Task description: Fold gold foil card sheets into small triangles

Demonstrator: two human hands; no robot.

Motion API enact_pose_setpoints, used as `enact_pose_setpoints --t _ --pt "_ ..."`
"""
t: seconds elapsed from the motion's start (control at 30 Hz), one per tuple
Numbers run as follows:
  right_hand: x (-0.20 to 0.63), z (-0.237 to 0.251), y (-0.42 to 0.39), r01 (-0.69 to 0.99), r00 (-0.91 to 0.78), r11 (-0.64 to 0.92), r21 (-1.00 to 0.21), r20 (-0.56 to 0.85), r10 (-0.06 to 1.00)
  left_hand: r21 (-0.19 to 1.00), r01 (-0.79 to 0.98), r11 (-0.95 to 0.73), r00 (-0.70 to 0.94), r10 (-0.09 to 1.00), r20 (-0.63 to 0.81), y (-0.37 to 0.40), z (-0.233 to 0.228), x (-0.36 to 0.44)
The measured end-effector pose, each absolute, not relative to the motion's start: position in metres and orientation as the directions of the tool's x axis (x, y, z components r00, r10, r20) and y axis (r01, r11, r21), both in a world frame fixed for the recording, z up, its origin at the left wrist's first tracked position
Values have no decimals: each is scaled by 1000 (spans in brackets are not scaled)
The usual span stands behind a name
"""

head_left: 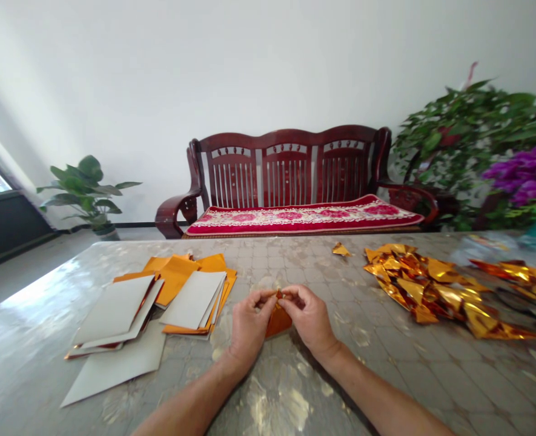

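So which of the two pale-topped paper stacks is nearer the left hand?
The right-hand stack, with orange sheets showing beneath its pale top. It lies between the left hand and the other stack, which partly covers a loose pale sheet.

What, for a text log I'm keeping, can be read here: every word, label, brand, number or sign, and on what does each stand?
No text can be read.
Clear plastic at the right: coloured marks, too blurred to tell whether they are writing.
Pale sheets, orange piece and shiny gold pieces: no lettering shows.
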State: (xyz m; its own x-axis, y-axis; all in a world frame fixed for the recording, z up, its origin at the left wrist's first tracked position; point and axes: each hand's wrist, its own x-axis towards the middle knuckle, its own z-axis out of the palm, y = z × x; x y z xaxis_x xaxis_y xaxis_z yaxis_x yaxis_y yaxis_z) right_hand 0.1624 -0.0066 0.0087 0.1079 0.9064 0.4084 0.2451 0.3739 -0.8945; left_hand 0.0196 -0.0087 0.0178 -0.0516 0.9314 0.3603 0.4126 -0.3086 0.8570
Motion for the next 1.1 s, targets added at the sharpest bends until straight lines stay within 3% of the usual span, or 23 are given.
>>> enact_pose_setpoints --t 0.17,0.53,1.1 --pt "161 13 -5 108 114 229 -967 241 964 846 417 -332 -50 921 386 -10 17 20" --pt "157 19 -9 -114 64 57 -992 50 997 815 462 -350 -19 915 404 -10 15 17" --pt "156 20 -12 -75 157 152 -985 139 978 674 588 -447 82 862 500 -14 17 17"
